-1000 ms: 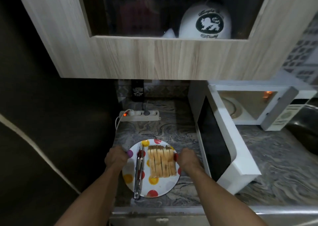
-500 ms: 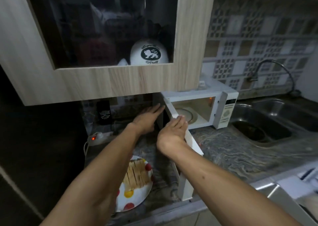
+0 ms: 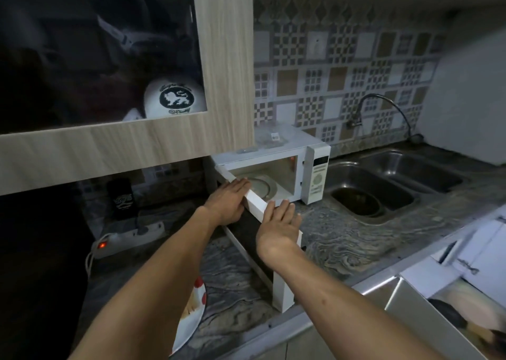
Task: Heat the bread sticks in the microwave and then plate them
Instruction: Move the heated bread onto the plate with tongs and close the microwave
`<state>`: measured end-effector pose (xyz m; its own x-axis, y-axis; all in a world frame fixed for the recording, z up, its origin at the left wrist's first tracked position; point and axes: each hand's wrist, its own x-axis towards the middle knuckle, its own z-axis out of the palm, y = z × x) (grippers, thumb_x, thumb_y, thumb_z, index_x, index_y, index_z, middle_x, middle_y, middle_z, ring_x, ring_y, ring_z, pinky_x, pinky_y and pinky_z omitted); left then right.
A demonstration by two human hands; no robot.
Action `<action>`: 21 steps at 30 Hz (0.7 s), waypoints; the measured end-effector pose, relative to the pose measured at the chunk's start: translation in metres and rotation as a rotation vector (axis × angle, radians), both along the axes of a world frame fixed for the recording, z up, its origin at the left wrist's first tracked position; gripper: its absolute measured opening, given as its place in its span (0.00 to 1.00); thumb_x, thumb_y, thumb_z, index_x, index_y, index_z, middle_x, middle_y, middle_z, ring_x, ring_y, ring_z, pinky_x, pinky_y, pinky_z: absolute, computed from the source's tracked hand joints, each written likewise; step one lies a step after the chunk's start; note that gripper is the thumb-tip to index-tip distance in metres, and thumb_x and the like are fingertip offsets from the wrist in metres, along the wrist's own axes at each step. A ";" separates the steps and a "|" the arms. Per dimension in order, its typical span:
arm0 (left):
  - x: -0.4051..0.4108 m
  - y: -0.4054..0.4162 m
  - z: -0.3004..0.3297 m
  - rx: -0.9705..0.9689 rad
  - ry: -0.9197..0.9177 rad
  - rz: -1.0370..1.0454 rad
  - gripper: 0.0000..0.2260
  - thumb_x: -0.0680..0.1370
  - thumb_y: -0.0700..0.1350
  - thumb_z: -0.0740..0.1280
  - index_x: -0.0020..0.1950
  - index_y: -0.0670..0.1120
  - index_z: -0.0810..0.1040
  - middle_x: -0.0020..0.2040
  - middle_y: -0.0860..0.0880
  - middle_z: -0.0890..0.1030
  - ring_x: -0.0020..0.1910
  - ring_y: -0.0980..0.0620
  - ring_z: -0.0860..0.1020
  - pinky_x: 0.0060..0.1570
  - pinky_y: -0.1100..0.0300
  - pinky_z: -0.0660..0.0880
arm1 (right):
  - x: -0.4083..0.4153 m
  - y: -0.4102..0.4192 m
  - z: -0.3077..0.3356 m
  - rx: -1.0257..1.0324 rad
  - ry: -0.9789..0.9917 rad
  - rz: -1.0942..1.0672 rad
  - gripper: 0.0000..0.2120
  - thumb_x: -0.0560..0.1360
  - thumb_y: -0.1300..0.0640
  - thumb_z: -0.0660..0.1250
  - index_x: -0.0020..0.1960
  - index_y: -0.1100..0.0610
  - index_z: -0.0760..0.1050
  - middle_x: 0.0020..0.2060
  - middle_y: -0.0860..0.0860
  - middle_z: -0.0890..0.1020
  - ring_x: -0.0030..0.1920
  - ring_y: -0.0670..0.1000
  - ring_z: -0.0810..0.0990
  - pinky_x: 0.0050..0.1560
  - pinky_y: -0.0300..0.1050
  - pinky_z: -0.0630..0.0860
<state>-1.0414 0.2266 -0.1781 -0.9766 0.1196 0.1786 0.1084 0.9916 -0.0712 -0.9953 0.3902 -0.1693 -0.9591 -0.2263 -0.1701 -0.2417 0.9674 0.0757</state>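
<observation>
On the counter [image 3: 328, 239], white microwave [image 3: 315, 173] gapes open, empty.

We see a white microwave [image 3: 276, 151], grey marbled counter [image 3: 336, 239], chequered beige-grey tiles [image 3: 342, 66] at twelve o'clock, red-spotted white plate [image 3: 195, 313] at six.

Bare forearms, no sleeves, rings or watch.
</observation>
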 end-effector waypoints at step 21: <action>-0.107 0.091 -0.016 0.026 0.034 0.494 0.30 0.83 0.47 0.55 0.80 0.40 0.44 0.80 0.43 0.45 0.79 0.46 0.46 0.78 0.53 0.46 | -0.205 0.122 -0.009 -0.172 0.118 0.289 0.36 0.82 0.57 0.58 0.81 0.59 0.39 0.80 0.61 0.44 0.79 0.62 0.41 0.78 0.60 0.43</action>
<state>-1.1480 0.3174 -0.1945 -0.9091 -0.3607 0.2084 -0.3765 0.9255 -0.0409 -1.2002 0.5118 -0.1782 -0.8619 -0.5070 0.0020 -0.5067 0.8613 -0.0385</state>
